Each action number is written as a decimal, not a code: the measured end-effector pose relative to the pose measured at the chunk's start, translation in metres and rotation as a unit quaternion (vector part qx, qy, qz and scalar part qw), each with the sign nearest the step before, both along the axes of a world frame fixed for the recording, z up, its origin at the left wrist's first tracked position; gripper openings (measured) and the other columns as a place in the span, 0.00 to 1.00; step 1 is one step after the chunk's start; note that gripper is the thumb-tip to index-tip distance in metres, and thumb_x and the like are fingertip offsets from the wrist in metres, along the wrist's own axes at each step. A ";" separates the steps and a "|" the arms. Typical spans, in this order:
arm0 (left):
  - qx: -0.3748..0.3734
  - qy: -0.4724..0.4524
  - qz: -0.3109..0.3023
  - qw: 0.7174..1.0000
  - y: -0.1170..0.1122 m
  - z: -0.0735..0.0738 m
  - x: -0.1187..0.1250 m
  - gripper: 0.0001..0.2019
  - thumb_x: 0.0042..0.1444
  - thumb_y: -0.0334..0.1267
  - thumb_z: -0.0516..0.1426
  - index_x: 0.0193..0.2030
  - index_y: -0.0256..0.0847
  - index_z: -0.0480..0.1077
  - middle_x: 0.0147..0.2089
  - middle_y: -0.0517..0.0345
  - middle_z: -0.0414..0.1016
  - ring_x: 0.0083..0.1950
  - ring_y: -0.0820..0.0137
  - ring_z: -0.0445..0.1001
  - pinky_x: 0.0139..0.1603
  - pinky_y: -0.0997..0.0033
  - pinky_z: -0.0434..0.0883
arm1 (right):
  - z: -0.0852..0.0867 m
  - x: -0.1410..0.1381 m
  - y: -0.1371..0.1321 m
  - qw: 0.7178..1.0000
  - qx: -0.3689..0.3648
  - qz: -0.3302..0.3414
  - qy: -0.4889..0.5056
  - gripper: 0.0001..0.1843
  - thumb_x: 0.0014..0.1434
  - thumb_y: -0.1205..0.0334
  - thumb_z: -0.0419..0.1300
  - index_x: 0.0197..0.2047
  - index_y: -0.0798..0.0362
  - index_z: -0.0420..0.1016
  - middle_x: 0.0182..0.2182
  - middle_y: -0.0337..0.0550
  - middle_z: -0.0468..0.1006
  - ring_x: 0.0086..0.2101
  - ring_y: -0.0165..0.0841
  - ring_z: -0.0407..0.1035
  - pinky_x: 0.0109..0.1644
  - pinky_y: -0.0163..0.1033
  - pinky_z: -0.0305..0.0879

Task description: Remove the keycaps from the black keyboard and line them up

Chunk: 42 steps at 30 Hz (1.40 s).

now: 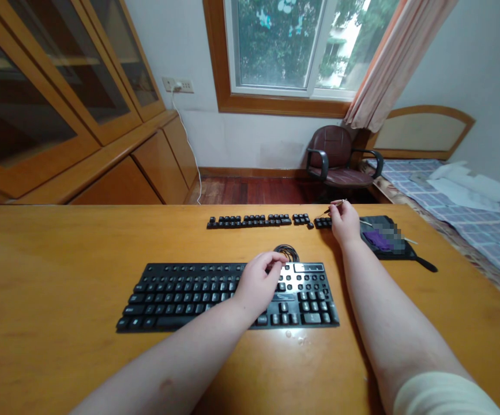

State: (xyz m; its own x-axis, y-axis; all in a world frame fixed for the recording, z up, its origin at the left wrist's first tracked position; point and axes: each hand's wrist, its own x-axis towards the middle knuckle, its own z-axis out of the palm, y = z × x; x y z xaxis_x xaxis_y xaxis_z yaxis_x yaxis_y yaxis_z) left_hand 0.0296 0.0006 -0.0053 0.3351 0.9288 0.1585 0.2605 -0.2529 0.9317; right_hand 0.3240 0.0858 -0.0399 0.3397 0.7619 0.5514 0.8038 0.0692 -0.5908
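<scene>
A black keyboard lies on the wooden table, with bare key sockets along its top row and upper right part. My left hand is over its right-middle part, thumb and fingers drawn together; what is between the fingertips, if anything, is hidden. Farther back, my right hand pinches a thin, pointed tool whose exact kind I cannot make out. Beside that hand sits a group of loose keycaps, partly covered by it. More keycaps stand in rows to the left.
A coiled black cable lies behind the keyboard. On the right are a dark pouch and a purple cloth. Beyond the table's far edge stand an armchair and a bed; a glass-door cabinet is at left.
</scene>
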 end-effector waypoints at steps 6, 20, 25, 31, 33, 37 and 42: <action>0.002 0.002 -0.002 1.000 0.000 0.000 0.000 0.08 0.56 0.32 0.52 0.36 0.41 0.72 0.37 0.58 0.76 0.40 0.69 0.73 0.43 0.69 0.69 | 0.000 0.000 -0.001 1.000 -0.004 -0.006 -0.003 0.14 0.59 0.53 0.47 0.40 0.52 0.67 0.30 0.45 0.73 0.32 0.38 0.68 0.38 0.44 0.63; 0.000 0.003 -0.002 1.000 0.001 0.001 0.000 0.08 0.56 0.32 0.52 0.36 0.41 0.72 0.37 0.58 0.76 0.40 0.69 0.73 0.44 0.69 0.69 | 0.006 0.001 -0.003 0.998 0.028 -0.059 -0.020 0.14 0.59 0.54 0.47 0.39 0.54 0.67 0.30 0.47 0.72 0.33 0.39 0.67 0.39 0.44 0.62; -0.002 0.003 -0.003 1.000 0.000 0.000 -0.001 0.08 0.56 0.33 0.51 0.36 0.41 0.72 0.38 0.58 0.76 0.41 0.68 0.73 0.44 0.68 0.69 | 0.007 0.006 -0.004 0.992 0.020 -0.121 -0.020 0.14 0.59 0.55 0.46 0.37 0.55 0.67 0.30 0.49 0.71 0.34 0.40 0.65 0.40 0.45 0.60; 0.001 0.001 -0.003 1.000 0.000 0.000 -0.001 0.08 0.56 0.33 0.51 0.36 0.41 0.72 0.38 0.57 0.76 0.40 0.68 0.73 0.44 0.67 0.70 | 0.006 0.006 -0.004 0.992 0.024 -0.122 -0.020 0.14 0.58 0.55 0.46 0.36 0.54 0.67 0.30 0.49 0.71 0.33 0.40 0.65 0.38 0.44 0.60; 0.003 0.001 -0.003 1.000 0.000 0.000 -0.001 0.08 0.56 0.33 0.51 0.36 0.40 0.72 0.38 0.57 0.76 0.40 0.68 0.73 0.44 0.67 0.70 | 0.006 0.006 -0.004 0.992 0.026 -0.124 -0.024 0.14 0.58 0.55 0.46 0.36 0.54 0.67 0.30 0.49 0.71 0.32 0.40 0.65 0.38 0.44 0.61; 0.006 0.000 -0.003 1.000 0.001 -0.001 -0.001 0.08 0.56 0.33 0.52 0.36 0.41 0.72 0.38 0.58 0.76 0.41 0.68 0.73 0.44 0.68 0.70 | 0.008 0.005 -0.005 0.991 0.026 -0.126 -0.027 0.14 0.58 0.55 0.46 0.36 0.55 0.67 0.29 0.48 0.71 0.32 0.39 0.65 0.37 0.43 0.61; 0.008 0.004 -0.002 1.000 0.001 0.000 0.000 0.08 0.55 0.32 0.52 0.36 0.41 0.72 0.37 0.58 0.76 0.40 0.69 0.73 0.43 0.69 0.70 | 0.012 -0.004 -0.007 0.993 0.063 -0.094 -0.036 0.14 0.59 0.55 0.46 0.38 0.54 0.67 0.30 0.47 0.70 0.33 0.38 0.66 0.39 0.42 0.61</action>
State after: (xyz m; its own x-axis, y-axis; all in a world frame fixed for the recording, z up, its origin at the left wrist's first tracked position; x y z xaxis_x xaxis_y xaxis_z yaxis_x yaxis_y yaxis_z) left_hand 0.0294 0.0014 -0.0049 0.3409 0.9247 0.1696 0.2672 -0.2682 0.9256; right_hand 0.3203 0.0783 -0.0283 0.4258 0.6116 0.6669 0.8498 -0.0171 -0.5269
